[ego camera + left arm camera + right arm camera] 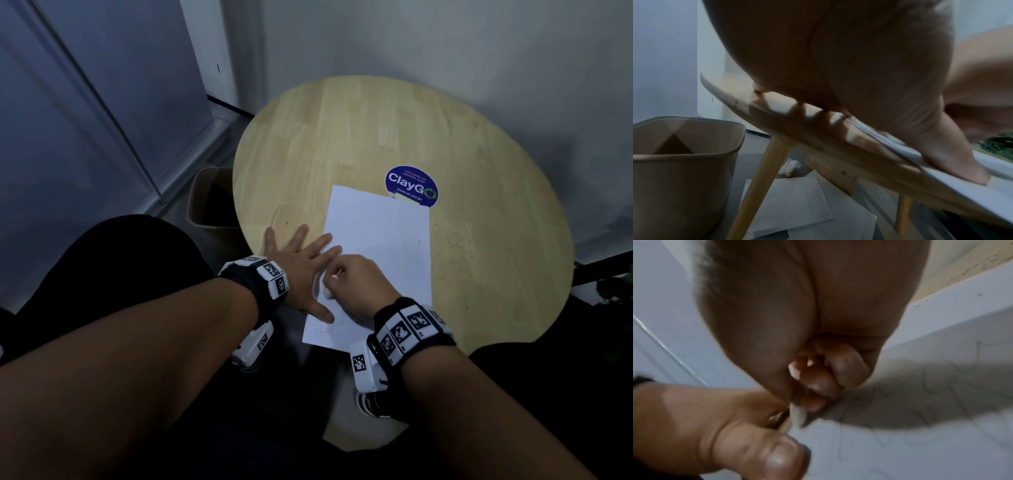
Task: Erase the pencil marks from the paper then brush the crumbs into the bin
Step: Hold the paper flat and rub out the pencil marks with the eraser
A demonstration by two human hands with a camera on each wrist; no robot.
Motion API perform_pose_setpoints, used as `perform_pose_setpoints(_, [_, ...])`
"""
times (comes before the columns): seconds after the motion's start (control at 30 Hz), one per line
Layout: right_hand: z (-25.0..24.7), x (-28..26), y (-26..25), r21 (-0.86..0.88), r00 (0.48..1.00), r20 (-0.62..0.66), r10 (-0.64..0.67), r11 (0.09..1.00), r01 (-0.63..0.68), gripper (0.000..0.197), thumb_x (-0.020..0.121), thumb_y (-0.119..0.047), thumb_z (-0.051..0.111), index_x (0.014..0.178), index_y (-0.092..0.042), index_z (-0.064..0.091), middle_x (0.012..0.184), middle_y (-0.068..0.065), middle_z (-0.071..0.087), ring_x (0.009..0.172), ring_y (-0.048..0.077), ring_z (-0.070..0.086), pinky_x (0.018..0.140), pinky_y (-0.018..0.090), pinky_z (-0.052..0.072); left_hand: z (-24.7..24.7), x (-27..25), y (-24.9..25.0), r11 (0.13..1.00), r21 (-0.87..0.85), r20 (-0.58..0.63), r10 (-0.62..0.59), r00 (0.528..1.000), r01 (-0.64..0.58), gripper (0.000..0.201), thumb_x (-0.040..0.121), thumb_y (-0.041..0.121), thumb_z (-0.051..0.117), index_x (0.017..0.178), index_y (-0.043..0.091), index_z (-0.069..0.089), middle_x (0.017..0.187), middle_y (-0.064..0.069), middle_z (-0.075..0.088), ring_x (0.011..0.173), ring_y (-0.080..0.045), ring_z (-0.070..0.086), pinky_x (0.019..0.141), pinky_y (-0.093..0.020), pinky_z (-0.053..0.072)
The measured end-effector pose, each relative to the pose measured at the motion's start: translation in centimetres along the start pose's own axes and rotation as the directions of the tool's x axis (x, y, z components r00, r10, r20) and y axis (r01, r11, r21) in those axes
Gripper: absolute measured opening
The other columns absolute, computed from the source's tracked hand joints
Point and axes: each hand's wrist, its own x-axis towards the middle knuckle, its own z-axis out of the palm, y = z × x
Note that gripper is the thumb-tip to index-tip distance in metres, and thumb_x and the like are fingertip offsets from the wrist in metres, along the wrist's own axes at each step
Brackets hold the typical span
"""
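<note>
A white sheet of paper (pixel 376 240) lies on the round wooden table (pixel 342 144), its near end hanging over the edge. My left hand (pixel 301 260) lies flat with spread fingers, pressing the paper's left edge down; its thumb (pixel 953 164) rests on the sheet. My right hand (pixel 356 284) is curled over the paper's near part and pinches a small white eraser (pixel 797 415) with its tip on the sheet. Faint pencil scribbles (pixel 941 394) show on the paper (pixel 920 451) beside the eraser. Dark crumbs (pixel 455 240) speckle the table right of the sheet.
A beige bin (pixel 209 202) stands on the floor just left of the table, open-topped (pixel 684 146). A blue round ClayGo sticker (pixel 411 185) sits beyond the paper. Loose sheets (pixel 797 203) and a crumpled tissue (pixel 789 167) lie on the floor under the table. Walls close behind.
</note>
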Motion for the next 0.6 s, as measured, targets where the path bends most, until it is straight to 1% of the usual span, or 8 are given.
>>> perform_pose_setpoints(0.07, [0.2, 0.1, 0.3, 0.070, 0.988, -0.149, 0.023, 0.997, -0.013, 0.017, 0.097, -0.019, 0.063, 0.082, -0.021, 0.069, 0.076, -0.002, 0.076, 0.077, 0.014, 0.071, 0.073, 0.033, 0.057, 0.0, 0.1, -0.1, 1.000, -0.009, 0.007, -0.002, 1.000, 0.002, 0.143, 0.054, 0.108, 0.051, 0.159, 0.047, -0.024, 0.168, 0.020, -0.033, 0.155, -0.030, -0.034, 0.108, -0.086, -0.011])
perform_pose_setpoints(0.1, [0.3, 0.1, 0.4, 0.068, 0.988, -0.156, 0.017, 0.998, -0.007, 0.016, 0.097, -0.020, 0.063, 0.082, -0.021, 0.069, 0.076, -0.002, 0.075, 0.076, 0.015, 0.071, 0.072, 0.033, 0.056, 0.0, 0.1, -0.1, 1.000, -0.012, 0.015, -0.004, 1.000, 0.004, 0.143, 0.054, 0.108, 0.051, 0.159, 0.048, -0.024, 0.168, 0.020, -0.033, 0.155, -0.030, -0.034, 0.108, -0.087, -0.011])
perform_pose_setpoints(0.23, [0.0, -0.6, -0.1, -0.024, 0.995, 0.095, -0.001, 1.000, 0.003, 0.017, 0.094, -0.014, 0.061, 0.081, -0.020, 0.071, 0.073, -0.004, 0.076, 0.070, 0.008, 0.072, 0.072, 0.031, 0.057, 0.3, 0.1, 0.0, 1.000, -0.014, 0.013, 0.000, 1.000, 0.001, 0.143, 0.054, 0.106, 0.054, 0.159, 0.049, -0.024, 0.168, 0.021, -0.033, 0.155, -0.030, -0.034, 0.107, -0.087, -0.010])
perform_pose_setpoints(0.27, [-0.2, -0.5, 0.0, -0.005, 0.997, 0.071, 0.006, 1.000, -0.006, 0.018, 0.094, -0.014, 0.061, 0.081, -0.021, 0.071, 0.073, -0.004, 0.077, 0.071, 0.008, 0.073, 0.074, 0.032, 0.058, 0.1, 0.1, 0.1, 1.000, -0.015, 0.015, -0.001, 1.000, 0.002, 0.143, 0.054, 0.106, 0.054, 0.159, 0.049, -0.024, 0.168, 0.020, -0.033, 0.155, -0.030, -0.035, 0.107, -0.087, -0.010])
perform_pose_setpoints(0.4, [-0.1, 0.0, 0.8, 0.108, 0.974, -0.218, 0.066, 0.993, -0.043, 0.017, 0.098, -0.020, 0.061, 0.082, -0.025, 0.068, 0.077, -0.004, 0.076, 0.079, 0.015, 0.072, 0.076, 0.035, 0.058, -0.2, 0.1, 0.2, 1.000, -0.002, 0.029, -0.016, 0.999, 0.016, 0.142, 0.055, 0.107, 0.052, 0.158, 0.048, -0.025, 0.168, 0.021, -0.033, 0.155, -0.029, -0.035, 0.108, -0.086, -0.010])
perform_pose_setpoints(0.43, [0.0, -0.1, 0.7, 0.089, 0.979, -0.198, 0.056, 0.995, -0.039, 0.017, 0.097, -0.019, 0.061, 0.082, -0.024, 0.068, 0.076, -0.004, 0.075, 0.077, 0.015, 0.071, 0.075, 0.035, 0.058, -0.2, 0.0, 0.1, 1.000, -0.002, 0.037, -0.018, 0.999, 0.018, 0.143, 0.054, 0.107, 0.053, 0.158, 0.048, -0.025, 0.168, 0.021, -0.033, 0.155, -0.029, -0.035, 0.108, -0.086, -0.011])
perform_pose_setpoints(0.53, [-0.5, -0.7, 0.1, 0.000, 0.997, 0.072, 0.025, 1.000, -0.025, 0.015, 0.093, -0.013, 0.063, 0.081, -0.018, 0.071, 0.068, -0.004, 0.075, 0.067, 0.009, 0.072, 0.071, 0.033, 0.058, 0.0, -0.1, 0.1, 1.000, -0.016, 0.034, -0.001, 0.999, 0.002, 0.143, 0.054, 0.106, 0.055, 0.158, 0.050, -0.024, 0.167, 0.021, -0.034, 0.155, -0.030, -0.035, 0.108, -0.086, -0.011])
perform_pose_setpoints(0.6, [-0.7, -0.6, 0.3, 0.044, 0.997, 0.063, 0.032, 0.998, -0.035, 0.016, 0.093, -0.012, 0.063, 0.082, -0.018, 0.073, 0.067, -0.007, 0.076, 0.067, 0.008, 0.073, 0.074, 0.033, 0.060, -0.2, -0.1, 0.2, 1.000, -0.012, 0.032, -0.002, 0.999, 0.002, 0.142, 0.055, 0.106, 0.056, 0.158, 0.050, -0.024, 0.167, 0.022, -0.034, 0.155, -0.030, -0.034, 0.108, -0.086, -0.010])
